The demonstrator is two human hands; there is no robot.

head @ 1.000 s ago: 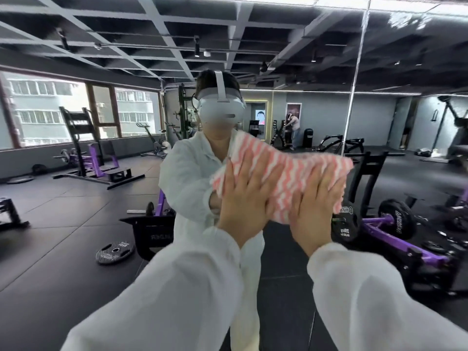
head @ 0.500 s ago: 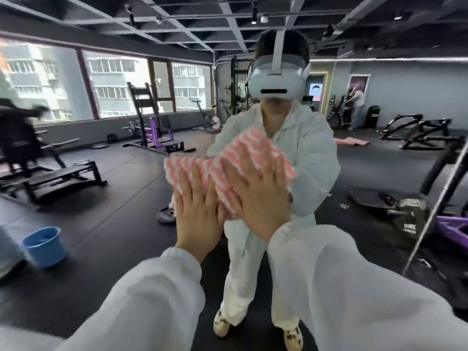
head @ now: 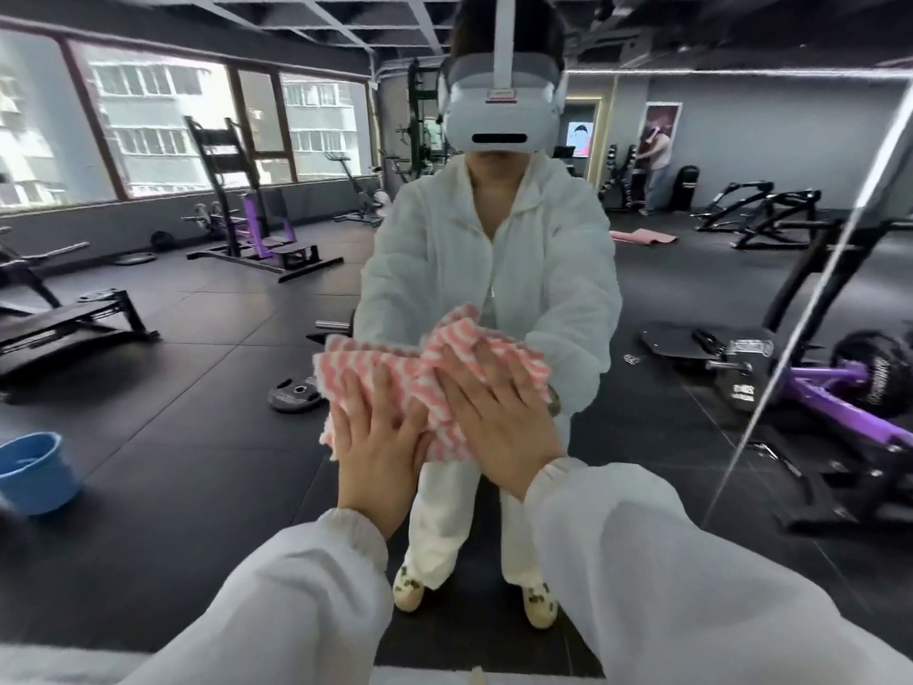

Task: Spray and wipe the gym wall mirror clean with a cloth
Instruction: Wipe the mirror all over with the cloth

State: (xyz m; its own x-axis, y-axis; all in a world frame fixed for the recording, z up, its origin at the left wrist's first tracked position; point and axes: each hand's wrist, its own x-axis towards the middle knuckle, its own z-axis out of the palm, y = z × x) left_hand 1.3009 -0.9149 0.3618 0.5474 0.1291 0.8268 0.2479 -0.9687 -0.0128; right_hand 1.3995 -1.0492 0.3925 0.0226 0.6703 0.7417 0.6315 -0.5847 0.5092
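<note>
We wear loose white sleeves point(head: 296, 600) gathered at elastic cuffs point(head: 353, 524) — our left hand point(head: 378, 454) and right hand point(head: 499, 422) are bare, ungloved.

text: none legible | weight plate point(head: 888, 379) markings: blurred, mirrored

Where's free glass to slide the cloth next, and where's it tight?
Free: the mirror left of the cloth, out toward the blue bucket; also right of the right hand, up to the panel seam. Tight: the middle, where the left hand and right hand press the cloth side by side.
</note>
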